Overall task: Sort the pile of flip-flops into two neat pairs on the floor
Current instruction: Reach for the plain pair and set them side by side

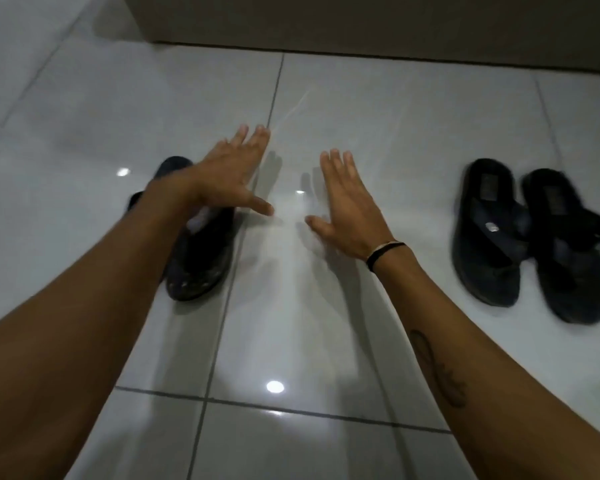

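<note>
The glossy white tile floor (326, 323) fills the view, bounded at the far edge by a beige wall base (361, 22); dark grout lines cross it, and a wide bare stretch lies between the 2 groups of footwear. Right of that bare stretch, the right-hand pair of flip-flops (530, 237) lies side by side, touching, both black with dark straps and soles down. Left of the stretch, the left-hand flip-flops (201, 258) are black and partly hidden under the forearm, so their arrangement cannot be told. Over the bare stretch, the left hand (229, 174) and right hand (347, 209) hover flat, fingers spread wide, holding nothing. A black wristband (385, 254) circles the right wrist.
</note>
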### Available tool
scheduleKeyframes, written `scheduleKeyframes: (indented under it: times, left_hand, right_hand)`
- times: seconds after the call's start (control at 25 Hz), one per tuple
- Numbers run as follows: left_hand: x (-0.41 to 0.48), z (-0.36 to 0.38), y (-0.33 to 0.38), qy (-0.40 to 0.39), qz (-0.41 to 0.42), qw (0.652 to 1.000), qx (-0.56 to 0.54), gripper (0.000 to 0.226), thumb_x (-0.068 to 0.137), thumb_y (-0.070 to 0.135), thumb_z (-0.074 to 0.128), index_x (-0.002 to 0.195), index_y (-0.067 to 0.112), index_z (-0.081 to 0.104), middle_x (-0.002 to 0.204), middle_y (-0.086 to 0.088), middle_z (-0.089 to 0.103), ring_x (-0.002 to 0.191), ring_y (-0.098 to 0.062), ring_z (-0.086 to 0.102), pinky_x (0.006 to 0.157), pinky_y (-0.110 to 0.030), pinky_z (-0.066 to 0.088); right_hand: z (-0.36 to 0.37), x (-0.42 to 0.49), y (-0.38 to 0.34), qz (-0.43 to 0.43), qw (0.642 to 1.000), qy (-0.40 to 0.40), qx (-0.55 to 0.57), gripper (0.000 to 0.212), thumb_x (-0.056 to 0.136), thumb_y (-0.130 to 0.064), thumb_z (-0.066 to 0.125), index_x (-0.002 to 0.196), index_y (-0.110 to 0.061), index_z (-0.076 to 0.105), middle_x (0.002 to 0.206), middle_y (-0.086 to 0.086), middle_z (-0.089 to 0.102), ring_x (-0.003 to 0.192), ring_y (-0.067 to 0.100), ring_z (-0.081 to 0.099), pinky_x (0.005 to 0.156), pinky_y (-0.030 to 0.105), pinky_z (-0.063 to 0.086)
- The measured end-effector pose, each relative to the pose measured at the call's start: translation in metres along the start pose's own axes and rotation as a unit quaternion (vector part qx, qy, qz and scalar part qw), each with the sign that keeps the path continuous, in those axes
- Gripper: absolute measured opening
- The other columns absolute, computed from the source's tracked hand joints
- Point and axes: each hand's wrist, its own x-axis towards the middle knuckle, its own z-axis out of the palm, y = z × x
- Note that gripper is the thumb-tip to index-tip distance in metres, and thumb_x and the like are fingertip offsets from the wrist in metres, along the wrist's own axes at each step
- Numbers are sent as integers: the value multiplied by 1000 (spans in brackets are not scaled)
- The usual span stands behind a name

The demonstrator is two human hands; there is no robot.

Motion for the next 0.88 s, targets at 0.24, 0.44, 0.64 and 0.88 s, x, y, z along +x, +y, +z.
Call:
scheduleKeyframes:
  times: [0.24,0.44,0.64,0.88]
  left_hand:
    - [84,88,172,30,124,987,-99,142,67,86,68,165,27,-16,173,0,-25,161,-20,-21,131,-39,-3]
    - [117,122,280,13,169,981,-96,147,61,89,71,166,27,-12,172,-3,-30,160,-24,-24,131,-43,0]
    - [129,134,325,29,148,985,-85,146,57,77,83,168,22,5,173,1,-28,162,-21,-16,129,-39,10]
    - [139,139,375,18,161,984,-71,147,57,79,82,168,16,8,177,-4,-9,162,-25,-15,130,-45,10]
  right_hand:
    - [-94,-95,144,129,991,-12,-42,94,84,-18,66,163,-15,16,174,11,6,161,31,-3,131,45,10]
    - [-146,-152,232,242,967,-9,-78,98,80,-25,67,164,-24,14,174,10,7,160,38,-5,130,54,4]
    - [-155,-170,275,274,951,-132,-53,103,80,-34,74,164,-23,15,175,3,2,158,34,-21,127,52,13]
    - [-175,-194,318,301,948,-99,-33,104,78,-7,76,163,-30,21,174,2,-2,159,31,-19,127,48,15]
